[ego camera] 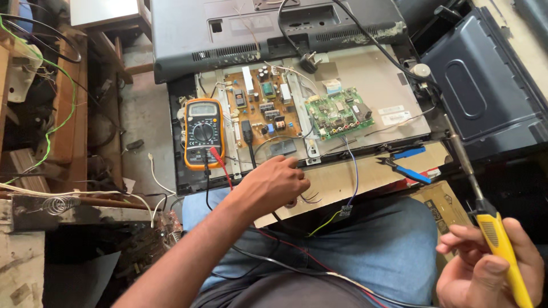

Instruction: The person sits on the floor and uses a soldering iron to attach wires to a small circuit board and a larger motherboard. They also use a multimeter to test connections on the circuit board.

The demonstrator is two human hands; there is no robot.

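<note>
Head view: the orange multimeter (202, 132) lies face up at the left of the opened TV chassis (371, 85) so I can read its dial. My left hand (273, 183) curls at the chassis edge by the red probe (218, 158); whether it pinches anything I cannot tell. Blue-handled pliers (406, 169) wait aside. My right hand (491, 268) clamps the yellow soldering iron (482, 211), tip held off the 2 boards
</note>
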